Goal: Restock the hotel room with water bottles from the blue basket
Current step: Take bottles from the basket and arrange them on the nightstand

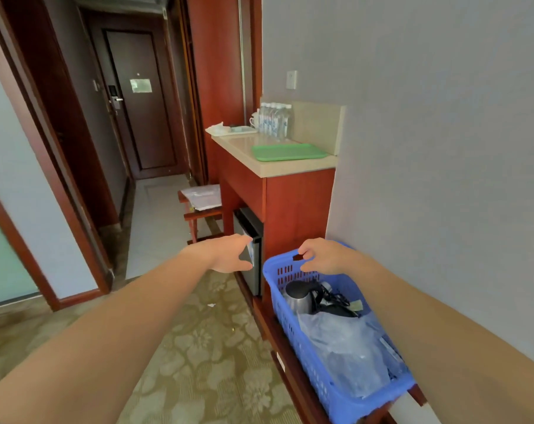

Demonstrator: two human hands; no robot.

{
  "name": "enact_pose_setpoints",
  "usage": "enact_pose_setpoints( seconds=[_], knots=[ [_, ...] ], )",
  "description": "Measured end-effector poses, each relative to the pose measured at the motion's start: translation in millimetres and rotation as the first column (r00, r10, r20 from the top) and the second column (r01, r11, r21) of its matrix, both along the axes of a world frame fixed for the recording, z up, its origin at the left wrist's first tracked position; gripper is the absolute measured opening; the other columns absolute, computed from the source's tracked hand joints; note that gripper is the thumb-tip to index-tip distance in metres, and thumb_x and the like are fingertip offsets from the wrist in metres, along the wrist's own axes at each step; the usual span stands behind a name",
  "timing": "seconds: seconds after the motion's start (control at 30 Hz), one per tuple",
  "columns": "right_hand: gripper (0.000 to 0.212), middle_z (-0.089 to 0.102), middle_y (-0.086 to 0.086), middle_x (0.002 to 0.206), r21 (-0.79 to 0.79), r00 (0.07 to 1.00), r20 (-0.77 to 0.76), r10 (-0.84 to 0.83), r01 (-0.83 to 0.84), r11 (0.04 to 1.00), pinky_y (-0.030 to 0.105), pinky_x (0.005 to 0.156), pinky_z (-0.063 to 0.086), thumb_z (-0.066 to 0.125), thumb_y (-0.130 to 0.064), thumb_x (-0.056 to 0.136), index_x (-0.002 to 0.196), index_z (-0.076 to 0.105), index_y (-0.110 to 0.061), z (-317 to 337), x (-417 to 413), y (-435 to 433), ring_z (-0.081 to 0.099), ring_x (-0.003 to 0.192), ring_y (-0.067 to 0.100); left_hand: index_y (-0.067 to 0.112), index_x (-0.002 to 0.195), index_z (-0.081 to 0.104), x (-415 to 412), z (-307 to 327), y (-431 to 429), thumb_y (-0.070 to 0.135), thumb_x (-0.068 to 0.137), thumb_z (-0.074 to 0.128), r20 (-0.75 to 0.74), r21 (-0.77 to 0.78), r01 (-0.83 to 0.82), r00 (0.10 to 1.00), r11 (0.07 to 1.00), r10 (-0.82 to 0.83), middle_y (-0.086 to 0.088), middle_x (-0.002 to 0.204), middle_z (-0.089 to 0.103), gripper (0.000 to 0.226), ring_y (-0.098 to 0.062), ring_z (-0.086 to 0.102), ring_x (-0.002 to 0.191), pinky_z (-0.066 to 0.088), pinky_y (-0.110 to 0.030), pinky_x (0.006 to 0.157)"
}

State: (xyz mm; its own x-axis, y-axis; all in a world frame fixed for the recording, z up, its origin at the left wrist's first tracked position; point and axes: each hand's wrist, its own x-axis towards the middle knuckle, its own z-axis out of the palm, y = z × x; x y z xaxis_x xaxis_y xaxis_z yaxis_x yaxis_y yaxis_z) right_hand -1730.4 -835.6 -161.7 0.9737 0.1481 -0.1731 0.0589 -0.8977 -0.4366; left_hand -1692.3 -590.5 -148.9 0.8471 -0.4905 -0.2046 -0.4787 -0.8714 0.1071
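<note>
The blue basket (293, 325) rests on a low wooden ledge at the lower right. It holds a steel kettle (296, 296), black cords and a clear plastic pack (345, 347). My right hand (325, 257) curls over the basket's far rim at its handle slot. My left hand (229, 254) reaches forward in front of the minibar fridge, closed around a small water bottle (250, 250); only a bit of its blue-white label shows past the fingers. Several water bottles (274, 119) stand in a row at the back of the counter (241, 145).
A green tray (288, 152) lies on the counter's near part and a white tray with cups (233, 130) on its far end. The black fridge (249, 228) sits under the counter. A wooden rack with papers (202, 197) stands beyond it. The hallway leads to a dark door (140, 99).
</note>
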Motion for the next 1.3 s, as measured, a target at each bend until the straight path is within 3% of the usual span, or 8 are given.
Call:
enact_pose_setpoints(
  seconds=[0.33,0.63,0.73,1.0,1.17,1.3],
  knots=[
    [0.049,0.052,0.012,0.137,0.032,0.996,-0.011,-0.091,0.091,0.995,0.037,0.105,0.043,0.063,-0.021,0.093,0.137,0.046,-0.010,11,116,-47,0.053,0.123,0.026,0.018,0.156,0.011,133,2,-66,0.044,0.098,0.051,-0.041,-0.040,0.082,0.996,0.996,-0.084,-0.003,0.161,0.020,0.075,-0.020,0.029,0.144,0.031,-0.037,0.115],
    [0.048,0.048,0.013,0.142,-0.007,0.976,-0.073,-0.207,0.207,0.978,0.030,0.102,0.037,0.060,-0.019,0.095,0.138,0.045,-0.005,-16,164,-92,0.048,0.128,0.027,0.013,0.156,0.012,216,-28,-125,0.042,0.098,0.051,-0.095,-0.014,0.236,0.967,0.972,-0.236,-0.007,0.161,0.020,0.075,-0.022,0.028,0.144,0.028,-0.037,0.116],
    [0.044,0.049,0.016,0.140,-0.036,0.955,-0.095,-0.282,0.280,0.959,0.038,0.106,0.038,0.058,-0.016,0.095,0.136,0.048,-0.001,-27,175,-104,0.048,0.127,0.032,0.014,0.156,0.012,244,-39,-147,0.043,0.098,0.051,-0.122,0.002,0.308,0.944,0.951,-0.305,-0.006,0.161,0.018,0.076,-0.022,0.024,0.146,0.026,-0.038,0.118],
    [0.045,0.054,0.009,0.137,-0.055,0.832,-0.109,-0.545,0.542,0.839,0.030,0.100,0.039,0.061,-0.020,0.092,0.135,0.050,-0.010,-47,193,-120,0.051,0.126,0.026,0.010,0.155,0.013,300,-63,-204,0.043,0.099,0.050,-0.188,0.035,0.563,0.815,0.825,-0.548,-0.007,0.161,0.019,0.075,-0.023,0.024,0.146,0.023,-0.035,0.118],
    [0.043,0.052,0.008,0.139,-0.023,0.734,-0.196,-0.651,0.660,0.751,0.037,0.105,0.040,0.060,-0.022,0.095,0.135,0.049,-0.012,-76,184,-112,0.050,0.126,0.026,0.009,0.156,0.006,310,-92,-223,0.039,0.101,0.047,-0.287,0.073,0.706,0.691,0.704,-0.663,-0.005,0.164,0.009,0.074,-0.021,0.016,0.149,0.019,-0.035,0.120],
    [0.044,0.050,0.006,0.141,-0.054,0.642,-0.269,-0.718,0.734,0.677,0.040,0.105,0.040,0.059,-0.024,0.096,0.137,0.048,-0.014,-104,161,-103,0.049,0.127,0.027,0.010,0.156,0.008,309,-118,-233,0.038,0.101,0.048,-0.335,0.064,0.771,0.614,0.633,-0.714,-0.005,0.163,0.012,0.074,-0.021,0.020,0.148,0.022,-0.037,0.119]
  ],
)
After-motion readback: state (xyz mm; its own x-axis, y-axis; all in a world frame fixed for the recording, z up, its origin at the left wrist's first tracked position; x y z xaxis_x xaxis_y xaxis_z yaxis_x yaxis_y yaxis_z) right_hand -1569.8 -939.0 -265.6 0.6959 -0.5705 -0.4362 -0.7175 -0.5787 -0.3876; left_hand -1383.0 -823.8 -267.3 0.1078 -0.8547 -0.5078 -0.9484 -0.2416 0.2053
